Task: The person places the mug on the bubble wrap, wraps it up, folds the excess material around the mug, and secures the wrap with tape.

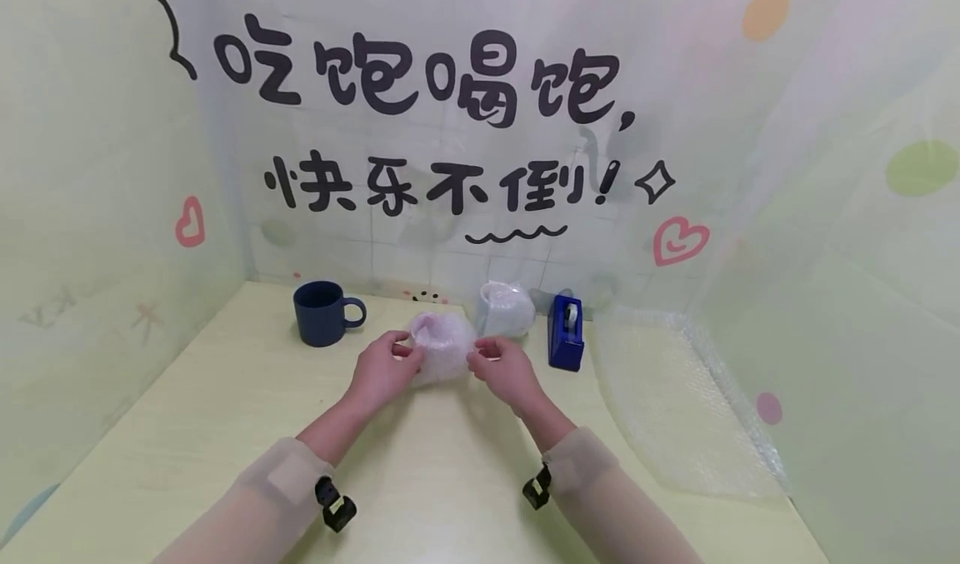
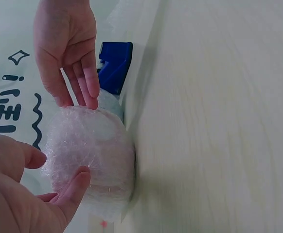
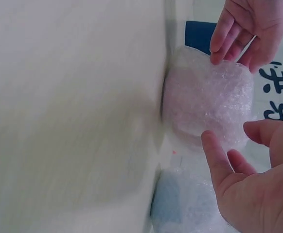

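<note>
A pinkish, rounded bundle in bubble wrap (image 1: 444,349) stands on the table between both hands; the thing inside is blurred by the wrap. My left hand (image 1: 386,368) is at its left side, fingertips on or very near the wrap, thumb and fingers apart. At the opposite side is my right hand (image 1: 510,374), its fingers loosely extended and the tips at the wrap. Behind it stands a second bubble-wrapped bundle (image 1: 507,310), pale bluish and cup-like. In the right wrist view, the pinkish bundle (image 3: 207,99) sits upright with both hands around it.
A dark blue mug (image 1: 320,314) stands at the back left, handle to the right. A blue tape dispenser (image 1: 566,333) is right of the bundles. Flat bubble wrap sheets (image 1: 682,406) lie along the right side. Printed plastic sheeting (image 1: 450,256) encloses the back and sides.
</note>
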### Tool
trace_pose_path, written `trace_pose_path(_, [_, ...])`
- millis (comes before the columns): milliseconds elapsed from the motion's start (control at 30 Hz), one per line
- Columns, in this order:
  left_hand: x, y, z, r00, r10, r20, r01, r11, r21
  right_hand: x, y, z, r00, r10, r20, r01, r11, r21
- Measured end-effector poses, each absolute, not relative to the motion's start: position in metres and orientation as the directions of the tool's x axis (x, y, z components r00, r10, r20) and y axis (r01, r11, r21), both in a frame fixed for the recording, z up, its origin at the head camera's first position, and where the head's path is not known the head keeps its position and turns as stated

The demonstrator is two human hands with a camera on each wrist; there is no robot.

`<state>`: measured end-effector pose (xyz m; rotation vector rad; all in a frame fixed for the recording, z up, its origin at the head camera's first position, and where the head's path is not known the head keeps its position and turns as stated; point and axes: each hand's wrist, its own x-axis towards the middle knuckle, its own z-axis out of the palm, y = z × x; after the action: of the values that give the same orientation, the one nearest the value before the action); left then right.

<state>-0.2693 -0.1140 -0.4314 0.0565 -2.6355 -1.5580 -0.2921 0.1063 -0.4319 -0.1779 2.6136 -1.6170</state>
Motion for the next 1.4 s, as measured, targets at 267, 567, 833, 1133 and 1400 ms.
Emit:
trace_pose_path(267, [-0.302, -0.112, -0.434, -0.998, 0.011, 0.061, 0.058, 0.529, 0.846, -0.315, 0.091, -0.428, -0.982, -0.188, 0.010, -0.087, 0.405, -0.910])
trace_pose_path(567, [-0.324, -0.109, -0.437, -0.993, 0.101, 0.060, 0.104, 0.517, 0.850, -0.337, 0.086, -0.433, -0.958, -0.285, -0.024, -0.056, 0.270, -0.961])
trace_pose_path(833, [-0.335, -0.114, -0.441, -0.990, 0.136, 0.039, 0.100, 0.484, 0.869, -0.344, 0.085, -0.439, -0.961, -0.272, -0.051, -0.019, 0.247, -0.969])
trace_pose_path(1133, [-0.338, -0.117, -0.442, -0.987, 0.160, 0.026, 0.094, 0.434, 0.896, -0.347, 0.085, -0.444, -0.961, -0.272, -0.051, -0.015, 0.236, -0.972])
trace_pose_path(1400, [-0.341, -0.120, -0.441, -0.981, 0.189, 0.033, 0.116, 0.445, 0.888, -0.350, 0.083, -0.443, -0.958, -0.281, -0.049, -0.018, 0.232, -0.973])
